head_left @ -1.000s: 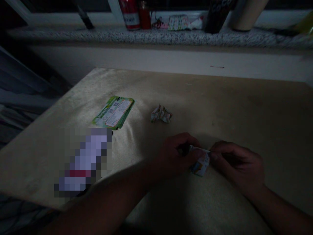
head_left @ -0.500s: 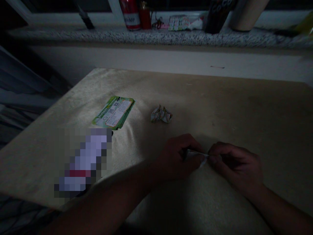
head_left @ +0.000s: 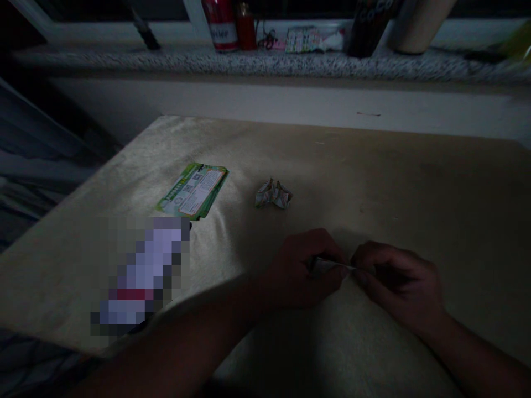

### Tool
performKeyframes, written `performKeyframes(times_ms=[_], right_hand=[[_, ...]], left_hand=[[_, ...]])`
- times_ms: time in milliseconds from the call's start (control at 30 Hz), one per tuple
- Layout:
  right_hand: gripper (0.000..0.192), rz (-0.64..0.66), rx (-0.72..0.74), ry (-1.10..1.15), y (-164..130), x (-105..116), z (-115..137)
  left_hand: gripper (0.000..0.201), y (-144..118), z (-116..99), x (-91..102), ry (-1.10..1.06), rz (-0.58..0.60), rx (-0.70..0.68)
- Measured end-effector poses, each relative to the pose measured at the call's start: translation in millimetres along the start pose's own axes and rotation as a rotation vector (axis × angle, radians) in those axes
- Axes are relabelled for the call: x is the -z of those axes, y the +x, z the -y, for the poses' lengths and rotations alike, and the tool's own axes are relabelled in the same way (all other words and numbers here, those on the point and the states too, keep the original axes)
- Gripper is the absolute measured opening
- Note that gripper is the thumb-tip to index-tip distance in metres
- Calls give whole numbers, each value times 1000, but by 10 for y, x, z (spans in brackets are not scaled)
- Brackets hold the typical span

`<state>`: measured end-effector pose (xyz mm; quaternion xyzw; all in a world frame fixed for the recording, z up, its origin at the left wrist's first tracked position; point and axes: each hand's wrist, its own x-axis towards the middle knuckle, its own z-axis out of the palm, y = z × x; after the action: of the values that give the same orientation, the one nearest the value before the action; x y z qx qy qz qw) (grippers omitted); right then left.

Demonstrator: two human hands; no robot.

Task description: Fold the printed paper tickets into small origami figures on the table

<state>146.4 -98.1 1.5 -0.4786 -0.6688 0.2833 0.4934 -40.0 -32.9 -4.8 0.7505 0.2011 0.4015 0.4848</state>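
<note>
- Pretty dim in here, but both hands are down on the tan table point(head_left: 373, 166), meeting over a small folded paper slip point(head_left: 332, 266).
- The left hand point(head_left: 301, 271) is curled, its fingertips pinching the slip's left end.
- The right hand point(head_left: 398, 284) is curled too, thumb and forefinger nipping the slip's right end, so the slip sits right between the two hands, touching both.
- Only a thin pale edge of the slip shows; the rest is tucked under the fingers, so I can't tell how it's folded.
- Beyond the slip, a bit to its left, sits a small crumpled-looking folded paper point(head_left: 272, 194), well clear of both hands.
- Further left of the slip lies a flat green and white leaflet point(head_left: 193, 190), and nearer than that a blurred-out oblong thing point(head_left: 141, 273).
- Far past the slip, a speckled stone ledge point(head_left: 124, 58) carries a red can point(head_left: 220, 25) and some odds and ends too dark to make out.
</note>
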Motion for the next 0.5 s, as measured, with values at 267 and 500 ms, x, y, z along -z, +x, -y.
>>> performKeyframes(times_ms=[267, 500], right_hand=[[16, 45, 41, -50, -37, 31, -15], [15, 29, 18, 5, -4, 13, -2]], left_hand=[[13, -8, 12, -26, -27, 75, -2], [15, -1, -13, 1, -38, 59, 33]])
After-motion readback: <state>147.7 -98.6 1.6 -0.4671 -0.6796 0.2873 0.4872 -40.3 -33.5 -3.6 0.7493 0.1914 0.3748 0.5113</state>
